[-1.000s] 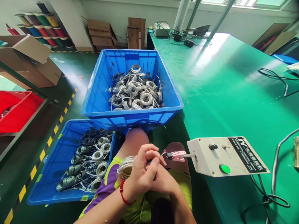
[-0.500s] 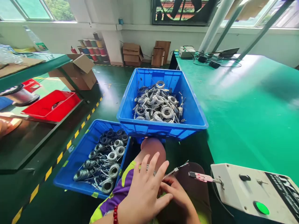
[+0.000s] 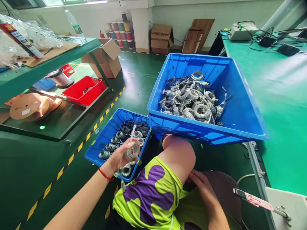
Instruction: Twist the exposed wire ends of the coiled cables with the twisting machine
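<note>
My left hand [image 3: 125, 153] is closed around a coiled silver-grey cable [image 3: 132, 151], over the near right part of the lower blue bin [image 3: 96, 158]. One cable end with a metal plug [image 3: 123, 186] dangles below my wrist. A pale end points upward from the coil. Several coiled cables, silver and dark, lie in rows in that bin. My right hand [image 3: 199, 179] rests beside my bare knee, its visible fingers stretched out; the fingertips are partly hidden by the leg.
A larger blue bin [image 3: 206, 127] heaped with loose cable coils [image 3: 189, 99] stands ahead, above my knee. At right are a green table [image 3: 285, 127] and a white device [image 3: 287, 204] with a pink-handled tool [image 3: 255, 201]. A shelf table [image 3: 59, 59] stands left.
My left hand has moved left from my lap to above the lower bin, with the coiled cable in it. My right hand lies beside the knee. The view has turned left and downward.
</note>
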Tool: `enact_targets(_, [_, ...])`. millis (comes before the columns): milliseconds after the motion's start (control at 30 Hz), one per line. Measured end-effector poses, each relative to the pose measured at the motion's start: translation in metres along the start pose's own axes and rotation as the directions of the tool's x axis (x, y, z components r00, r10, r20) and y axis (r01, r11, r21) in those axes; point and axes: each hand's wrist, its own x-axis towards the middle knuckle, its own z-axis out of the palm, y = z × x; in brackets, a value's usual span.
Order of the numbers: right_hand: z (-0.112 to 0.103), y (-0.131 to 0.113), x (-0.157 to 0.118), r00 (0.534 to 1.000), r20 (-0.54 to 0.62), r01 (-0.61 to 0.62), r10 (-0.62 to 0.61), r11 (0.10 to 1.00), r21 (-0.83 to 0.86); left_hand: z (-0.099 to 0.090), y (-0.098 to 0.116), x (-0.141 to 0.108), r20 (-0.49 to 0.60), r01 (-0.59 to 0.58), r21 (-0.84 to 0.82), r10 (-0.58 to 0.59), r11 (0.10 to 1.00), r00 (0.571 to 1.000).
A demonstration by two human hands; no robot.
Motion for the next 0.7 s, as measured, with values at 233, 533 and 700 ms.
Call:
enact_targets(233, [0.000,0.004,0.002,0.999,-0.011,-0.040,0.040,0.998,0.042,-0.110,-0.041,0.054,-0.417,0.000,-0.418,-0.192,0.908,0.888])
enact_targets(533, [0.004,0.006,0.003,0.997,-0.049,-0.049,0.054,0.994,0.101,-0.142,-0.110,0.106,-0.504,0.093,-0.512,-0.387,0.854,0.772])
enact_targets(700, [0.010,0.007,0.003,0.994,-0.097,-0.046,0.060,0.990,0.135,-0.141,-0.118,0.131,-0.579,0.049,-0.441,-0.326,0.896,0.747])
